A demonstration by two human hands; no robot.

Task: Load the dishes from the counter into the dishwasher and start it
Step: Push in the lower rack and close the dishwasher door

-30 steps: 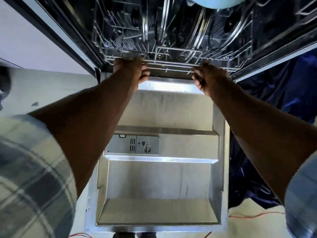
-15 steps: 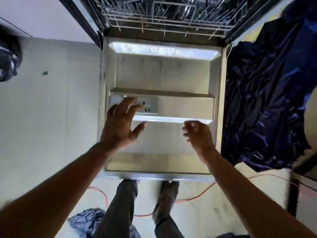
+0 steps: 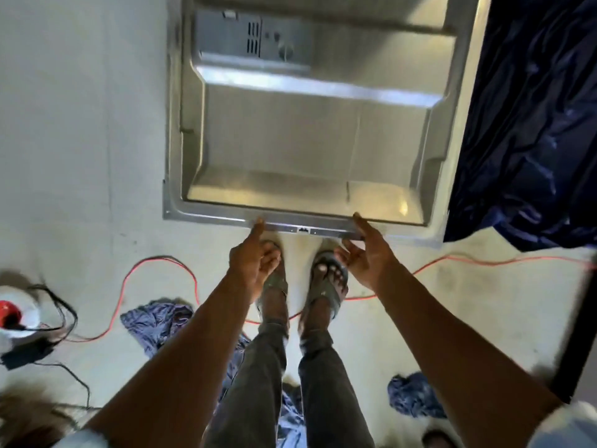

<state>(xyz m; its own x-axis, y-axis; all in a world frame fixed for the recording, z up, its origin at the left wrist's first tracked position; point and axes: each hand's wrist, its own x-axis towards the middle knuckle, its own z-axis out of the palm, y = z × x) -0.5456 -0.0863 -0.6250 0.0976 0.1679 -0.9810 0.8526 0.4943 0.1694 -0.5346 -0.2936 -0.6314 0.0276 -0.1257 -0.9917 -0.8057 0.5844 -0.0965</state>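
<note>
The dishwasher door (image 3: 307, 140) lies open and flat above the floor, its inner steel face up and the soap compartment (image 3: 252, 37) at its far end. The left hand (image 3: 252, 263) and right hand (image 3: 368, 257) meet its near edge a little apart, either side of the middle latch. The right thumb lies on the rim with the fingers under it, clamping the edge, while the left thumb touches the rim with the fingers curled below; I cannot tell whether they grip. An orange cable (image 3: 161, 258) runs across the floor past the sandalled feet (image 3: 326, 282).
</note>
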